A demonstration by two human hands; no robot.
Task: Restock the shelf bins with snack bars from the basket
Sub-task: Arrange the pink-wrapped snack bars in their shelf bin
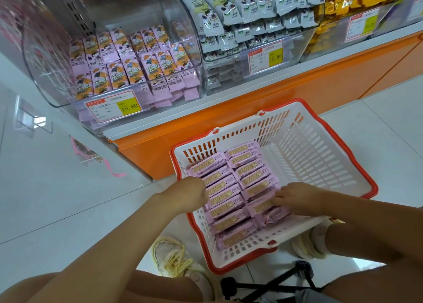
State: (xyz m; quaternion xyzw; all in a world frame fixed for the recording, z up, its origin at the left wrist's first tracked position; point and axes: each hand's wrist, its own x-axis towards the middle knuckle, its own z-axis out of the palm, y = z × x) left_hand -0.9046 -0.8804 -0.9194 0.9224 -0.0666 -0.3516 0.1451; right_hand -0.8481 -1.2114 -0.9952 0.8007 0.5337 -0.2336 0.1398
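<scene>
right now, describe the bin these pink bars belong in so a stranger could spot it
Look above the orange shelf base behind the basket. Take the leftmost clear bin there. It alone holds pink packets; its neighbour holds white ones.

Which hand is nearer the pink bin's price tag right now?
Left. The left hand sits at the left edge of the basket, below the price tag; the right hand rests on snack bars farther right.
</scene>
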